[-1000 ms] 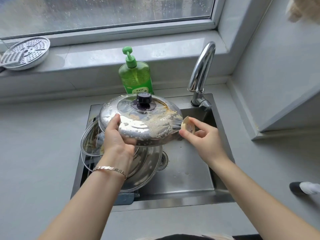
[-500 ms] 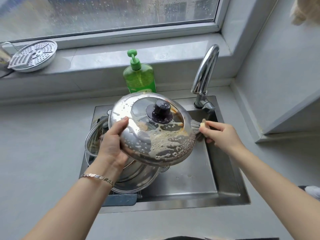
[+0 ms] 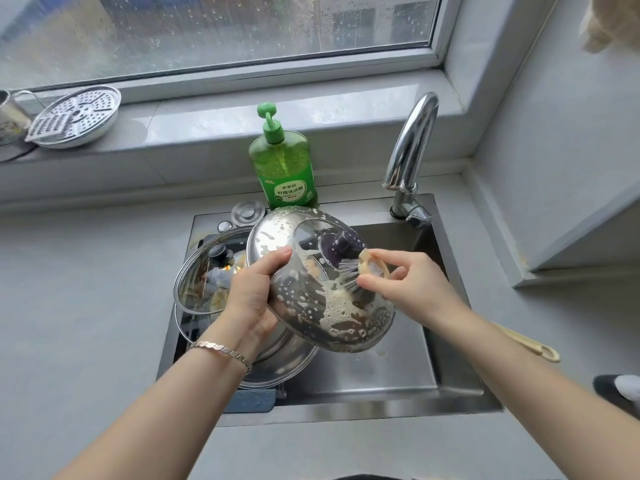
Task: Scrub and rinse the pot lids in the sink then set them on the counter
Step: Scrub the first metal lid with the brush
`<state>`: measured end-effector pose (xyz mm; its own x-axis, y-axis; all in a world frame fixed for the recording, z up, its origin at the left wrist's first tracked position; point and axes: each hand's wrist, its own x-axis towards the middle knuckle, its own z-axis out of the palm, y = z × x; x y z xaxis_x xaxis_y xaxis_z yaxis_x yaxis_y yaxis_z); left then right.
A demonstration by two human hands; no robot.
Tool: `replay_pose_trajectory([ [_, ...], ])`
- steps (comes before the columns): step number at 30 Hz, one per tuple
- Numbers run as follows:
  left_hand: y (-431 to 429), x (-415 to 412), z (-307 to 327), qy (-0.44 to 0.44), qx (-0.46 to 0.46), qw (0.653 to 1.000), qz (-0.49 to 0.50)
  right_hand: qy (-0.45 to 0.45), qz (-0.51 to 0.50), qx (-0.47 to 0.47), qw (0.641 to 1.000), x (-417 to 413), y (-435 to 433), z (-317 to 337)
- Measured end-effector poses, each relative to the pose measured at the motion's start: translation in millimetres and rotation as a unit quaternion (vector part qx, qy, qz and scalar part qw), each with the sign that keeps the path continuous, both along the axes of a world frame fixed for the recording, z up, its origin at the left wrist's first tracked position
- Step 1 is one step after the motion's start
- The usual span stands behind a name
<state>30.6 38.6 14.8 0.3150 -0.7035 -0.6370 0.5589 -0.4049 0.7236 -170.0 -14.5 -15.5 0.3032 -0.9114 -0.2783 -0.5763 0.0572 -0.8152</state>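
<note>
Centre frame: steel lid (image 3: pixel 304 306) held tilted over the sink (image 3: pixel 398 372), likely so the suds drain into the basin. Left hand (image 3: pixel 254 296): grip clamped on the lid's left rim, thumb on top, steadying it. Right hand (image 3: pixel 412 282): grip pinched on the brush (image 3: pixel 349 271), bristles against the foamy dome.

Count:
- One lid in hand.
- One glass lid (image 3: pixel 204 271) just left of it in the sink, lying on more steelware that is partly hidden.
- One soap bottle (image 3: pixel 284 168) and one faucet (image 3: pixel 412 140), upper centre.
</note>
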Motion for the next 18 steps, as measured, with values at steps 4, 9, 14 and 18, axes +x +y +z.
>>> replay_pose_trajectory([
  [4,-0.2,3.4,1.1,-0.002,-0.010,1.000,0.005,0.021,-0.055,0.028,0.998,-16.7,-13.4,-12.3],
  [9,0.5,4.4,1.5,-0.001,-0.009,1.000,0.006,-0.026,-0.012,0.020,0.999,-8.2,14.4,-4.7],
  [14,-1.4,7.4,3.1,-0.012,-0.002,0.999,-0.038,0.016,-0.095,0.056,0.994,-24.9,2.0,-24.2],
  [18,-13.0,18.8,3.6,-0.014,0.039,0.994,-0.103,0.078,-0.138,0.096,0.983,-41.0,7.3,-27.1],
])
